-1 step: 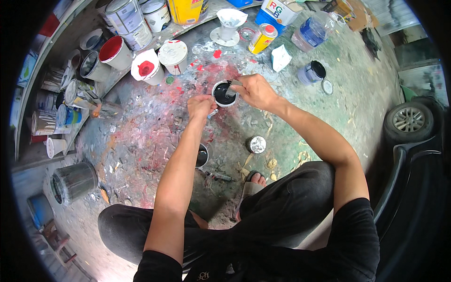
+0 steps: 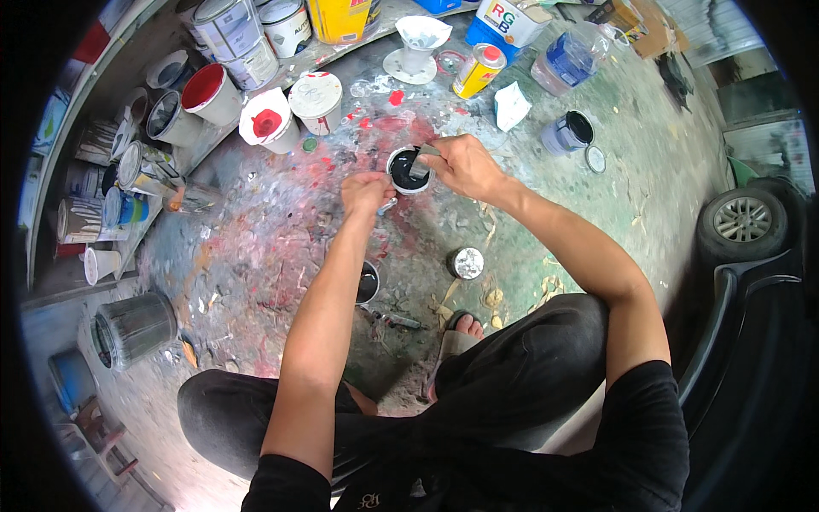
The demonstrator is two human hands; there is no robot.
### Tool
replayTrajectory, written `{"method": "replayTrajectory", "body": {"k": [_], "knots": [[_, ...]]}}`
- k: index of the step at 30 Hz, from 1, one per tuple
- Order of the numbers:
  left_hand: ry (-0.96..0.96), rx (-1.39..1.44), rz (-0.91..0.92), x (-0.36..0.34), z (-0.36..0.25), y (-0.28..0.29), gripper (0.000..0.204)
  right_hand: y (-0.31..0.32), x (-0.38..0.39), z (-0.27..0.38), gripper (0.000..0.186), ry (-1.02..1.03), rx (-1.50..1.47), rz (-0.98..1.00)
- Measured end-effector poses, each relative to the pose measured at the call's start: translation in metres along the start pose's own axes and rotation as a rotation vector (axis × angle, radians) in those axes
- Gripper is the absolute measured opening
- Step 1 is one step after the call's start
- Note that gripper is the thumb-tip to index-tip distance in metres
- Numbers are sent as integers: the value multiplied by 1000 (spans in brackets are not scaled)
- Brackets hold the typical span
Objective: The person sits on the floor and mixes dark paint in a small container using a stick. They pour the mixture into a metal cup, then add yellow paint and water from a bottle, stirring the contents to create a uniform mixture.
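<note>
A white-rimmed cup of black paint (image 2: 395, 183) stands on the stained floor in front of me. My left hand (image 2: 366, 192) is closed at its left side, fingertips pinching the rim. In my right hand (image 2: 465, 166), a flat grey scraper (image 2: 422, 162) is gripped between the fingers, its lower end dipping into the black paint. Below the left hand shows a small pale-blue thing (image 2: 388, 206), too small to name. Partly hidden behind my left forearm is a second container of dark paint (image 2: 376, 282).
A round paint-spattered can (image 2: 466, 263) stands near my foot. A dark paint pot (image 2: 563, 136) is to the right, its lid (image 2: 595, 159) beside it. Ahead are a yellow can (image 2: 479, 72) and a paper strainer (image 2: 421, 38). Paint buckets (image 2: 316, 107) line the shelf at left.
</note>
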State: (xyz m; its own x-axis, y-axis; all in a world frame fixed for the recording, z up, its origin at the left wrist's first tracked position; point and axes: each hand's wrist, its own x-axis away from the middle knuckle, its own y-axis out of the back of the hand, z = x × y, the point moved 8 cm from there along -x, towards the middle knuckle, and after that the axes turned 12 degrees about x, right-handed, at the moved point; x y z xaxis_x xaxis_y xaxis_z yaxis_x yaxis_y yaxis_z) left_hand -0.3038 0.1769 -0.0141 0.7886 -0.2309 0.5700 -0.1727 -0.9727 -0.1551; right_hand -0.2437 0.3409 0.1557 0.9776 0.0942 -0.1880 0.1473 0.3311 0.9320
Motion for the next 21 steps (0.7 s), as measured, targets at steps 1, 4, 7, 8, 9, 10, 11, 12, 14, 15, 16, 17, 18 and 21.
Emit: {"method": "replayTrajectory", "body": {"k": [1, 4, 7, 8, 9, 10, 11, 12, 14, 15, 16, 17, 18, 21], "knots": [[5, -26, 10, 1, -2, 0, 10, 1, -2, 5, 33, -12, -7, 12], [8, -51, 9, 1, -2, 3, 10, 16, -12, 15, 32, -31, -27, -11], [8, -32, 29, -1, 0, 1, 10, 22, -16, 10, 33, -29, -34, -85], [8, -23, 41, -1, 0, -1, 9, 22, -15, 7, 33, -27, -35, -114], [7, -19, 28, 0, 1, 0, 9, 14, -11, 3, 34, -11, -22, -89], [5, -12, 17, 1, 1, 0, 9, 8, -8, 2, 35, 5, -6, -64], [3, -6, 7, 2, 1, 0, 9, 3, -5, 0, 37, 21, 10, -39], [4, -6, 13, 2, 1, -1, 9, -1, -1, -4, 37, 21, 7, -29], [4, 1, 12, 2, 0, 0, 9, -1, 0, 2, 38, 36, -4, -4], [9, -10, 18, 1, 1, -1, 9, 2, -1, 3, 38, 22, -19, -13], [15, -23, 23, 2, -1, -3, 9, 9, -4, 6, 38, 7, -38, -24], [22, -38, 26, 1, 0, -2, 9, 15, -7, 9, 38, -9, -58, -33], [8, -27, 14, 1, -1, 1, 9, 21, -12, 13, 37, -15, -56, -46], [-6, -3, 7, 0, 2, 2, 10, 32, -19, 10, 34, -67, -61, -48]]}}
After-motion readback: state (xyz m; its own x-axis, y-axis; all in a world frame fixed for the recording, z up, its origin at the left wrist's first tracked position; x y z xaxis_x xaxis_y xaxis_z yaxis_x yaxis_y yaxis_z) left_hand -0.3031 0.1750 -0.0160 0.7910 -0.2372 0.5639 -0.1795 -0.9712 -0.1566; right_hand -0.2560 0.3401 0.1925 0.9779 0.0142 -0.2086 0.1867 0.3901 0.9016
